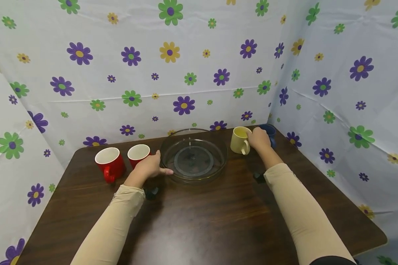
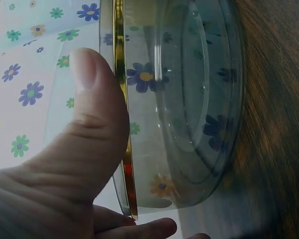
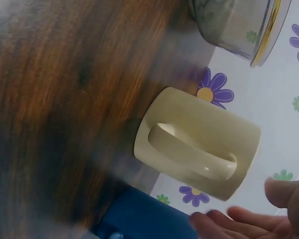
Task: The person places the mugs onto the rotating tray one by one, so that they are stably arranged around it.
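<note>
A round clear glass bowl [image 1: 194, 175] sits on the table towards the back. At its left side is my left hand [image 1: 149, 167], with the thumb [image 2: 97, 94] straight along the rim and the other fingers spread on the far side. A pale yellow mug [image 1: 237, 143] stands upright right of the bowl, its handle facing the front. My right hand [image 1: 260, 139] is between this mug and a blue mug [image 1: 268, 129], which it partly hides. In the right wrist view the fingers [image 3: 249, 219] are extended beside the yellow mug's rim, with nothing between them and the thumb.
Two red mugs with white insides, a larger one [image 1: 114, 167] and a smaller one [image 1: 136, 156], stand to the left, the smaller just behind my left hand. A flowered curtain [image 1: 192, 81] hangs along the back and sides of the dark wooden table [image 1: 199, 217].
</note>
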A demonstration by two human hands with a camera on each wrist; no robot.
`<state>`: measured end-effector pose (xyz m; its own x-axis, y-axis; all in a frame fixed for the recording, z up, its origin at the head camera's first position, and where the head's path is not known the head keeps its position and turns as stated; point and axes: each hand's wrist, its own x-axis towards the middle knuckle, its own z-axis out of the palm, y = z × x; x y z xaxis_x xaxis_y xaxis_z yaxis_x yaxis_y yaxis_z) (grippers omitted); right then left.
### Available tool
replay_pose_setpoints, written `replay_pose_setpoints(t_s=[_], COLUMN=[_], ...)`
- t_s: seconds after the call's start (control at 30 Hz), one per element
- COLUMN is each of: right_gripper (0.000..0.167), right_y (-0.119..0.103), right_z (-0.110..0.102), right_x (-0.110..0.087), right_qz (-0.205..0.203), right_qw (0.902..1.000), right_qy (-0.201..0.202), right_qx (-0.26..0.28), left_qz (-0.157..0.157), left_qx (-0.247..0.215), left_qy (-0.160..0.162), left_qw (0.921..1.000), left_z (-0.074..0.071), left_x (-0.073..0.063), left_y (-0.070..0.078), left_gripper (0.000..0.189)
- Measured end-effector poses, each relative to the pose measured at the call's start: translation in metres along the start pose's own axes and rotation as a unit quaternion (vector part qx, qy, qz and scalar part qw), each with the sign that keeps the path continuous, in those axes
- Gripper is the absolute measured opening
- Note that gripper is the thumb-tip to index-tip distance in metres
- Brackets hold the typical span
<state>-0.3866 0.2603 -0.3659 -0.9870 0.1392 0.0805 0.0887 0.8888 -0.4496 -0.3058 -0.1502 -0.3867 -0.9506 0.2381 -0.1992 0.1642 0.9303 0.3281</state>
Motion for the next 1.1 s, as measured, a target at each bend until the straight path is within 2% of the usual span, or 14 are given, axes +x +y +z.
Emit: replay_pose_setpoints(t_s=[0.23, 0.4, 0.57, 0.77, 0.83, 0.9, 0.93, 1.03, 1.1], right_gripper=[0.047, 0.048, 0.046, 0.039, 0.037, 0.036, 0.037, 0.041, 0.043], right_y=[0.016, 0.016, 0.014, 0.020, 0.024, 0.027, 0.028, 0.033, 0.035], right_z=[-0.002, 0.001, 0.007, 0.012, 0.014, 0.015, 0.017, 0.018, 0.018], right_x=[-0.004, -0.005, -0.005, -0.005, -0.005, -0.005, -0.005, -0.003, -0.002], right_qz=[-0.025, -0.030, -0.036, -0.034, -0.020, 0.000, 0.011, 0.046, 0.059], right_qw=[0.9985, 0.9971, 0.9959, 0.9949, 0.9929, 0.9841, 0.9766, 0.9425, 0.9268], right_qy=[-0.047, -0.069, -0.083, -0.092, -0.099, -0.120, -0.132, -0.178, -0.194], right_qx=[-0.015, -0.009, -0.003, 0.024, 0.064, 0.131, 0.169, 0.279, 0.316], left_qz=[0.003, 0.007, 0.001, -0.004, -0.002, 0.000, 0.000, 0.001, 0.003], left_qx=[-0.004, -0.013, -0.032, -0.050, -0.053, -0.048, -0.047, -0.043, -0.048], left_qy=[0.005, -0.004, -0.027, -0.036, -0.037, -0.036, -0.036, -0.036, -0.036], left_qw=[1.0000, 0.9999, 0.9991, 0.9981, 0.9979, 0.9982, 0.9983, 0.9984, 0.9982], left_z=[-0.001, -0.001, 0.001, 0.000, 0.000, 0.000, 0.001, 0.001, 0.001], left_x=[0.006, 0.009, 0.008, 0.007, 0.007, 0.008, 0.008, 0.007, 0.007], left_y=[0.001, 0.002, 0.003, 0.003, 0.003, 0.002, 0.002, 0.001, 0.001], left_gripper=[0.116, 0.116, 0.117, 0.116, 0.117, 0.117, 0.118, 0.118, 0.118])
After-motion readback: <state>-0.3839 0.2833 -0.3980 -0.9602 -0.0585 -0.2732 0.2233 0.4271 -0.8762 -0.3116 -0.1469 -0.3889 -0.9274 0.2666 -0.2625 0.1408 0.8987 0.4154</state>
